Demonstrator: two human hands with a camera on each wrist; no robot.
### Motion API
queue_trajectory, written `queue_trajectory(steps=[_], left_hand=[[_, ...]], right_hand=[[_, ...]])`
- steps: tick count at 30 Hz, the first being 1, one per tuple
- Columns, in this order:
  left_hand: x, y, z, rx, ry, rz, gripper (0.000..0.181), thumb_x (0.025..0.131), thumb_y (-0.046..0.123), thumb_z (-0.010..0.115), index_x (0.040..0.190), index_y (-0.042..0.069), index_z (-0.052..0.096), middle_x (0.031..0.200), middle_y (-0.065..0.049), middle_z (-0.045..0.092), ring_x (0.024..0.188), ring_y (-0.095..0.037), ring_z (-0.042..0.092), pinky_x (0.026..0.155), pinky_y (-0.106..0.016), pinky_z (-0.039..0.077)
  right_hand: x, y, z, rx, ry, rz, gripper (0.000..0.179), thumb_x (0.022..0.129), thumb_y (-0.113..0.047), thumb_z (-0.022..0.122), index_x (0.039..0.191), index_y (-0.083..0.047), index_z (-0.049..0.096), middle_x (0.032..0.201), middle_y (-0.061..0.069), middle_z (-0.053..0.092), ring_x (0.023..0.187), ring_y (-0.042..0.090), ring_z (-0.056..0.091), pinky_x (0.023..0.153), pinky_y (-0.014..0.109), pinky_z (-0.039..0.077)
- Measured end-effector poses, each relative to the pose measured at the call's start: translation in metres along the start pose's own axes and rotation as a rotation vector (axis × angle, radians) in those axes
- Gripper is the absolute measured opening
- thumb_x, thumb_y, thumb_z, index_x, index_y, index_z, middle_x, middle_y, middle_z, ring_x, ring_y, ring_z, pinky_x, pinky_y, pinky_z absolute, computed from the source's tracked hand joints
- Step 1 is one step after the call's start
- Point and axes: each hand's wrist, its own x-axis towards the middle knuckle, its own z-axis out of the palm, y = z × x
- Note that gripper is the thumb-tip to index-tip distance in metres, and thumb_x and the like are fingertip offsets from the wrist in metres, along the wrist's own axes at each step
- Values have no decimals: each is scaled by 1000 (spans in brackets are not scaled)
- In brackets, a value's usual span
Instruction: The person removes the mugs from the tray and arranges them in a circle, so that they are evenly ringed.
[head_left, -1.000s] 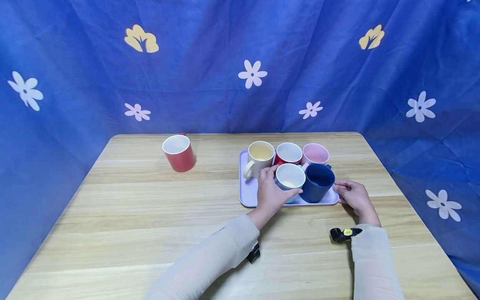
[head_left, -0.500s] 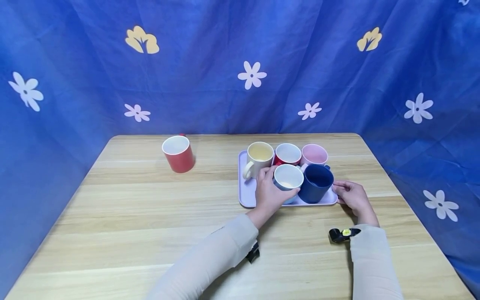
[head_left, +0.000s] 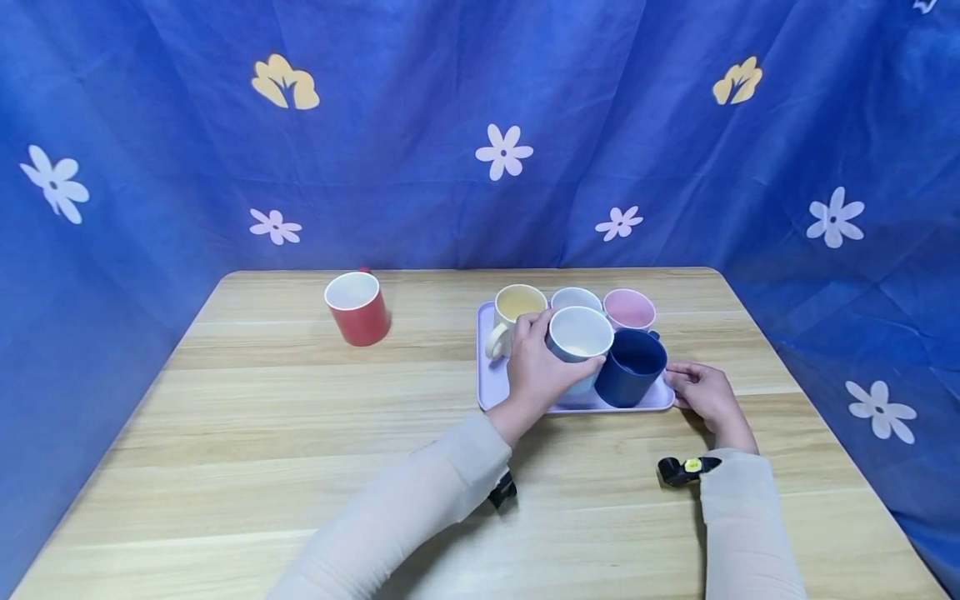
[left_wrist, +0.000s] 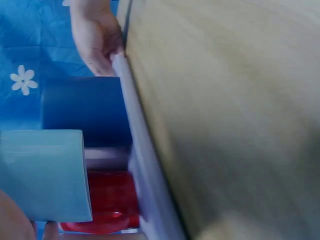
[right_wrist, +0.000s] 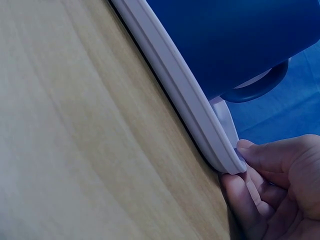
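My left hand [head_left: 536,367] grips a light blue mug [left_wrist: 45,175] around its side, thumb toward the front. In the left wrist view the mug's base stands clear above the lilac tray [head_left: 493,385]. My right hand [head_left: 705,396] pinches the tray's right end, thumb on top and fingers beneath the rim [right_wrist: 232,162]. On the tray, a navy mug [head_left: 632,375] stands just right of the held one. Behind are a cream mug [head_left: 519,304], a red mug with white inside [left_wrist: 112,200], partly hidden in the head view, and a pink mug [head_left: 630,310].
Another red mug [head_left: 360,312] stands alone at the back left of the wooden table [head_left: 300,433]. Blue cloth [head_left: 420,150] with printed flowers hangs behind the table and along both sides.
My left hand has raised the light blue mug off the tray, so it now covers more of the red mug behind it. The right hand has stayed at the tray's end.
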Motion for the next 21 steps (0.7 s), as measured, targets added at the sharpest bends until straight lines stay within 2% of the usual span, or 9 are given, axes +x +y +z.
queue_trajectory(steps=[6, 11, 15, 21], left_hand=[[7, 12, -11, -49, -2, 1, 86, 53, 39, 91, 126, 6, 59, 113, -7, 51, 101, -21, 52, 84, -36, 45], [14, 19, -23, -68, 17, 17, 80, 51, 36, 92, 121, 11, 62, 110, -6, 51, 99, -20, 53, 80, -34, 47], [23, 20, -37, -54, 51, 48, 76, 51, 36, 92, 117, 13, 64, 107, -6, 52, 97, -20, 52, 77, -35, 46], [39, 18, -62, -80, 101, 58, 72, 54, 34, 91, 117, 11, 64, 108, -8, 52, 100, -22, 50, 82, -38, 44]], right_hand=[[0, 1, 0, -4, 5, 2, 41, 96, -16, 56, 129, 7, 52, 107, 10, 66, 74, 2, 57, 63, 22, 53], [1, 3, 0, 5, 6, -2, 41, 96, -15, 57, 129, 8, 52, 104, 7, 66, 74, 2, 57, 63, 22, 53], [1, 4, 0, -5, 9, -1, 41, 96, -16, 57, 129, 7, 53, 105, 7, 66, 74, 2, 57, 63, 22, 53], [1, 3, 0, -7, 4, -6, 42, 96, -17, 57, 129, 8, 52, 107, 10, 66, 75, 2, 57, 63, 22, 53]])
